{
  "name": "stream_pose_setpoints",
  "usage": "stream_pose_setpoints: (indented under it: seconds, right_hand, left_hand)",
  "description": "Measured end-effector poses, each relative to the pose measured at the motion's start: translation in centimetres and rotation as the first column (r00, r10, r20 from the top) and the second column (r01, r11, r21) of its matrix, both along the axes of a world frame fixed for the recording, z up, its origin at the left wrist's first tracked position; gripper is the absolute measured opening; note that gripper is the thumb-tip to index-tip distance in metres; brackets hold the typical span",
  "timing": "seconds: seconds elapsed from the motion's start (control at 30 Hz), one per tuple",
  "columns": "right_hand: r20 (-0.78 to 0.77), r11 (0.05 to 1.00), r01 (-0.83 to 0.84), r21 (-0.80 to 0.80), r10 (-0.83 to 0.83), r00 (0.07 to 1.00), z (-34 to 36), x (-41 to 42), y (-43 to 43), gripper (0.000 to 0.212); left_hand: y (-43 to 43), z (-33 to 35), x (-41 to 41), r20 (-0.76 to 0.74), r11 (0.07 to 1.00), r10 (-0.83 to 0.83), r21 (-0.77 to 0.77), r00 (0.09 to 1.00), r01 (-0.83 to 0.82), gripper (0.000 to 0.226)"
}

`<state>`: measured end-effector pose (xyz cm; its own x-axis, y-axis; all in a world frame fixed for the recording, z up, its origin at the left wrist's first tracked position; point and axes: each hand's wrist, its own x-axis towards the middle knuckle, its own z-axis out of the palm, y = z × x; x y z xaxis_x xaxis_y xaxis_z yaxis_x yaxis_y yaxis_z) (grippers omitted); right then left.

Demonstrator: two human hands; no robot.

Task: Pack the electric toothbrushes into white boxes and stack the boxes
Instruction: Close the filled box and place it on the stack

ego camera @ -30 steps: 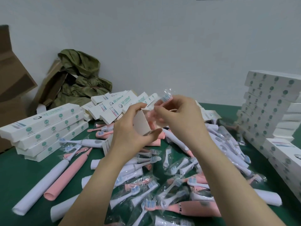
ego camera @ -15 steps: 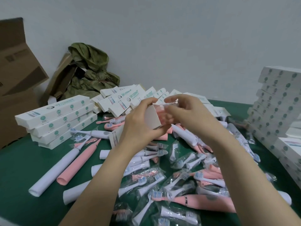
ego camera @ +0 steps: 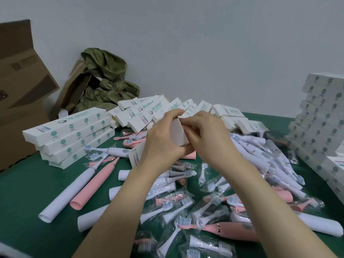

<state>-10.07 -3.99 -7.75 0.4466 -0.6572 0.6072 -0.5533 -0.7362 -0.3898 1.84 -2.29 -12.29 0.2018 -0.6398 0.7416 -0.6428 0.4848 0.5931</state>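
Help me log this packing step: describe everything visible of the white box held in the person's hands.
The white box looks like matte cardboard, with a plain, unprinted face turned toward the camera. It is held up, tilted, above the toothbrush pile. The left hand grips its left side and lower corner. The right hand pinches its upper edge, seemingly at an end flap. Its contents and far side are hidden.

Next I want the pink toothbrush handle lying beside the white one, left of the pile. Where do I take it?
Take the pink handle from above, across its thick lower half: it lies flat, bare table on its right, and the white handle on its left sits closest near the top.
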Motion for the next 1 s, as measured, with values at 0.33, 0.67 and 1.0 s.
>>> stream_pose_setpoints:
  seconds: [0.33, 0.67, 1.0]
  right_hand:
    - [0.297, 0.930, -0.068, 0.362, -0.046, 0.954, 1.8, -2.8, -0.8, 0.022]
    - [0.626, 0.832, -0.328, 0.447, -0.029, 0.779, 1.8, -2.5, -0.8, 0.023]
    - [0.627, 0.878, -0.342, 0.334, 0.064, 0.777, 0.3, 0.3, 0.2, 0.026]
  left_hand:
    - [0.6, 0.4, 0.0, -0.106, 0.996, -0.036, -0.081, 0.994, 0.027, 0.068]
    - [0.5, 0.8, -0.4, -0.109, 0.984, -0.162, -0.095, 0.981, 0.152, 0.055]
    - [0.0, 2.1, -2.8, -0.186, 0.996, 0.001, -0.092, 0.983, -0.018, 0.033]
